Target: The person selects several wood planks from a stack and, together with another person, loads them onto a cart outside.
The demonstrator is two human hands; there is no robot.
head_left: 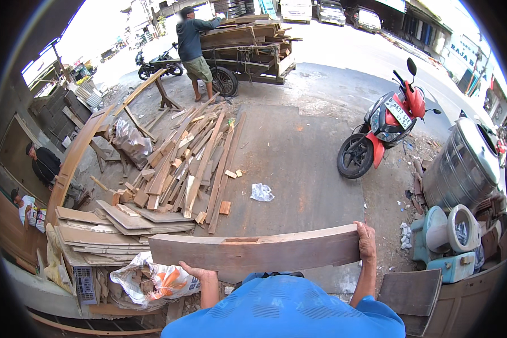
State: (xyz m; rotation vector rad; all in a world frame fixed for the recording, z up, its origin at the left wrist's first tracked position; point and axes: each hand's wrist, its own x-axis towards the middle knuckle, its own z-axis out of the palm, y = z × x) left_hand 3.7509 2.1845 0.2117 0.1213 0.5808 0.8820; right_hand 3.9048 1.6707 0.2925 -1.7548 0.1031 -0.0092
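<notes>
A long, thick wooden plank (265,256) with a rough notch in its upper edge lies across in front of me, held level in both hands. My right hand (367,241) wraps round its right end, fingers over the top corner. Nearer the plank's left part, my left hand (199,272) grips the lower edge; its thumb shows, while the other fingers are hidden. Just beyond the plank is a pile of loose wood offcuts (177,169) on the ground. Stacked flat boards (98,236) lie to the left, beside a white plastic sack (155,281).
A red motorcycle (386,121) stands ahead right. At the right are a metal tank (462,163) and a toilet bowl (463,228). A person (192,45) stands by a cart loaded with timber (242,42). A long board (76,158) rests on trestles at the left; two people are beyond it.
</notes>
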